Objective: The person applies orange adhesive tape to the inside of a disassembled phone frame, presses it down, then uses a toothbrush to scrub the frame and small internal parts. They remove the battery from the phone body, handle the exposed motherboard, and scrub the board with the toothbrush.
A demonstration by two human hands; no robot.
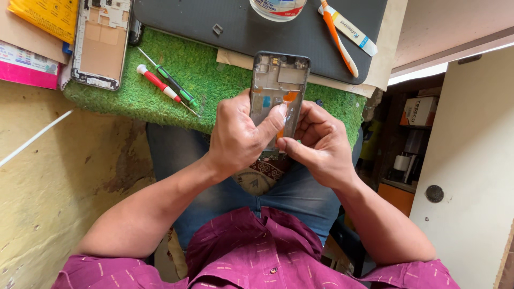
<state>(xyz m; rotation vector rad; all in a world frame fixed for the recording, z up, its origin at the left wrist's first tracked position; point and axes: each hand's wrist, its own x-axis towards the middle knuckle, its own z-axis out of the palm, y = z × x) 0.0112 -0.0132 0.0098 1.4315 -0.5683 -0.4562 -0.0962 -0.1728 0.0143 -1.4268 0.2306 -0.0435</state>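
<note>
Left hand [238,134], right hand [318,142], gripping phone frame [278,80]

Two phone frames show: one [278,91] held in two hands, left [241,134] and right [318,142], and one [101,43] lying at the green mat's [214,80] left edge. Two screwdrivers lie on the mat, one red-handled [157,83] and one green-handled [176,91]. On one dark pad [214,21] at the far edge sit one toothbrush [338,40], one tube [350,31] and one jar [278,8].

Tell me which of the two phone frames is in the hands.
The dark-edged phone frame, gripped by the left hand and right hand. The silver-edged frame lies untouched on the green mat.
</note>
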